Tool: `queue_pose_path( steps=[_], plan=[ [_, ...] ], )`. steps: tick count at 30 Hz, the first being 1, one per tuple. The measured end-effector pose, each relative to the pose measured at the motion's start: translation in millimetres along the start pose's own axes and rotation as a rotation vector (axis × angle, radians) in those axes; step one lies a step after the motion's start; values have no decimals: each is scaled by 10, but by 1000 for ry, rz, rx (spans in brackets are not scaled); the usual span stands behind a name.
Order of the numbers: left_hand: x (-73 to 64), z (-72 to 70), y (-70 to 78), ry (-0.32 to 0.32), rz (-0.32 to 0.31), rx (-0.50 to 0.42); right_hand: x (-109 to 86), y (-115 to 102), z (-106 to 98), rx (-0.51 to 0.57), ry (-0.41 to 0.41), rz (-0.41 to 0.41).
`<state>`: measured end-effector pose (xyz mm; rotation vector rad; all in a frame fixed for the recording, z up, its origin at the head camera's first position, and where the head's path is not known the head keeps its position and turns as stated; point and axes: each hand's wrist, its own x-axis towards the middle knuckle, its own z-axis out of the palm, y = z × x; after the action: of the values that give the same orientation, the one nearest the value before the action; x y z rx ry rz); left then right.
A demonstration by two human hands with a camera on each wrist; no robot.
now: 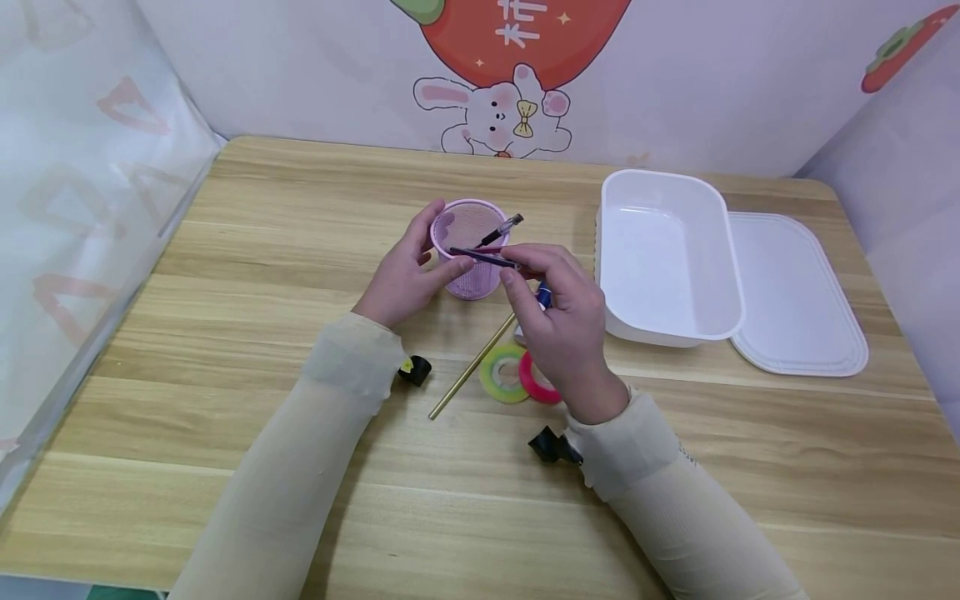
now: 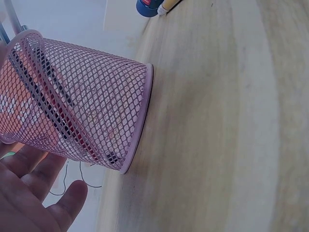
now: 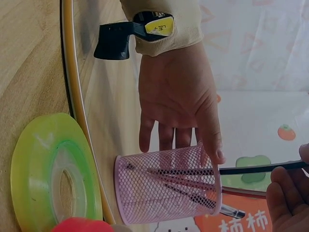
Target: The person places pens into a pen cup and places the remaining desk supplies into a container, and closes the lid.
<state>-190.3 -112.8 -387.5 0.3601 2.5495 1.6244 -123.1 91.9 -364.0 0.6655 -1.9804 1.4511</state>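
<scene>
A pink mesh pen cup [image 1: 474, 282] stands upright on the wooden table. My left hand [image 1: 397, 275] holds it from the left, thumb at the rim and fingers around the far side. With thumb and fingertips, my right hand [image 1: 562, 317] pinches the upper end of a thin black pencil-like stick [image 3: 241, 169]. The lower part of that stick shows through the mesh, inside the cup. Beside it in the cup lean a red stick [image 3: 244, 192] and a pen [image 1: 501, 231] with a clear, silver-ended top.
A gold pencil-like stick [image 1: 472, 367], a yellow-green tape roll [image 1: 491, 383] and a pink-red tape roll [image 1: 534, 387] lie near my right hand. Partly hidden behind it is a blue-capped item [image 1: 543, 293]. Rightward stands a white tub [image 1: 660, 337], beside its white lid [image 1: 806, 292].
</scene>
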Motion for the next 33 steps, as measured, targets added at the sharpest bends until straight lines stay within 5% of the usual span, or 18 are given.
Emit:
queue_pose_path(
  steps=[23, 33],
  plan=[
    [-2, -4, 5, -11, -9, -1, 0, 43, 15, 17, -41, 25],
    [1, -10, 2, -14, -7, -8, -33, 95, 51, -4, -81, 112]
  ],
)
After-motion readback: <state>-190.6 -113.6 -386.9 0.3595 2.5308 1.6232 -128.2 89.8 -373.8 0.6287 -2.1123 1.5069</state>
